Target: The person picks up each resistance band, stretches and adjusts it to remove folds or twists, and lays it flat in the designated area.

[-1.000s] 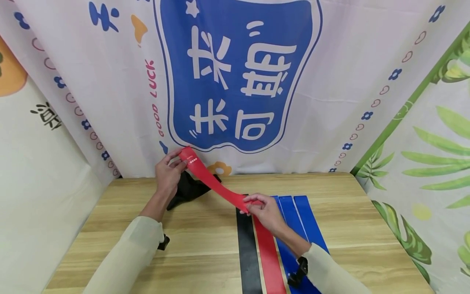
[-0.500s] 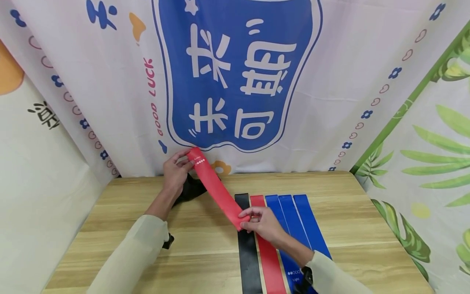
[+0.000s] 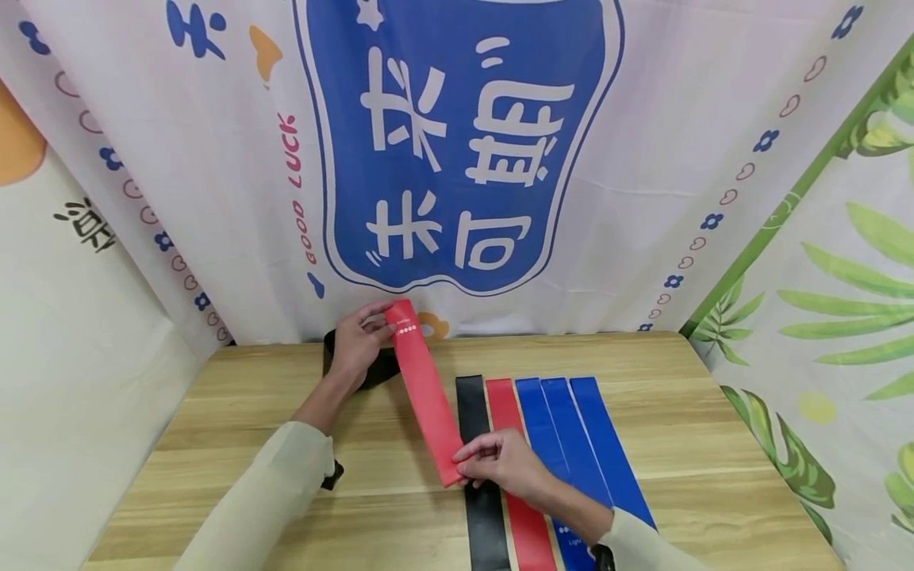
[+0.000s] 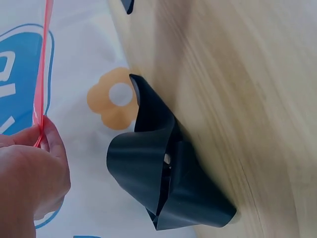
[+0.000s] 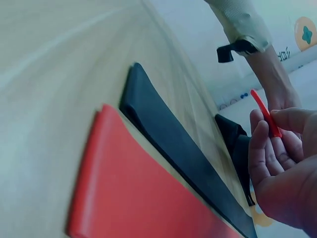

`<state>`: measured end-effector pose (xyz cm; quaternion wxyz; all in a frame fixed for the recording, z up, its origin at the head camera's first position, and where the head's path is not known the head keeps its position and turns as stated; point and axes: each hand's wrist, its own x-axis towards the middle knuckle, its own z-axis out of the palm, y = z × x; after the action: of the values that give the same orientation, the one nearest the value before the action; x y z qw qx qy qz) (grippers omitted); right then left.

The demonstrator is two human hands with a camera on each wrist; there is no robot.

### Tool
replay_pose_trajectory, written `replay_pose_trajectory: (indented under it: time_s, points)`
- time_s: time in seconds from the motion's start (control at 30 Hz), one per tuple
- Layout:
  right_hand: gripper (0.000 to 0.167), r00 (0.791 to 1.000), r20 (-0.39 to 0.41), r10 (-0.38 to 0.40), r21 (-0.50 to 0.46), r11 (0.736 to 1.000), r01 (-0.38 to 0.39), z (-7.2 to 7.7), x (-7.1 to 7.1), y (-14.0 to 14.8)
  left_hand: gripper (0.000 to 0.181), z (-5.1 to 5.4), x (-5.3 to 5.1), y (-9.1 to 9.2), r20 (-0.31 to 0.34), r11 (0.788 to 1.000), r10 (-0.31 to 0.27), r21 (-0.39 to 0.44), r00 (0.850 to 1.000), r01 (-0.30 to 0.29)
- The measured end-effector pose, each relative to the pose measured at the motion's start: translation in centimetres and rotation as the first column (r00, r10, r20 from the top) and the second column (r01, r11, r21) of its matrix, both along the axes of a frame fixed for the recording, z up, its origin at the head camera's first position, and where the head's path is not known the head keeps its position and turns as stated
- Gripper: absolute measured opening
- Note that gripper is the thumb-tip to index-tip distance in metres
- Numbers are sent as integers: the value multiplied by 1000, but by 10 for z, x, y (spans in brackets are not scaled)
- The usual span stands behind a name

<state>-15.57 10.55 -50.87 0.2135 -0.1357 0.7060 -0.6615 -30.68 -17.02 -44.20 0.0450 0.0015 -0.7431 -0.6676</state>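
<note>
A red resistance band (image 3: pixel 426 388) with white print at its upper end is stretched out between my two hands, above the table. My left hand (image 3: pixel 360 342) pinches its far end between thumb and fingers. The near end is pinched by my right hand (image 3: pixel 505 466), just over the black flat band (image 3: pixel 473 412). In the right wrist view the red band (image 5: pixel 267 116) shows edge-on between thumb and fingers. Behind my left hand a crumpled black band (image 4: pixel 143 158) lies on the table, partly hidden in the head view.
Right of the black flat band lie another red band (image 3: pixel 505 396) and several blue bands (image 3: pixel 589 420), side by side on the wooden table (image 3: pixel 714 444). A printed cloth (image 3: pixel 671 159) hangs at the table's back edge.
The held red band has swung steeper and straightened: my right hand came nearer and slightly left, my left hand moved right and slightly down. The flat bands stayed put.
</note>
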Motion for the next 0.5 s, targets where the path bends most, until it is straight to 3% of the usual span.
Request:
replay_pose_trajectory:
  time_s: [0.27, 0.5]
  points:
    - [18, 996, 76, 49, -40, 998, -46, 1, 17, -7, 45, -10, 7, 5, 69, 996, -60, -61, 996, 65]
    - [22, 990, 138, 33, -8, 999, -32, 1, 30, -12, 45, -17, 12, 9, 114, 990, -88, -99, 990, 100]
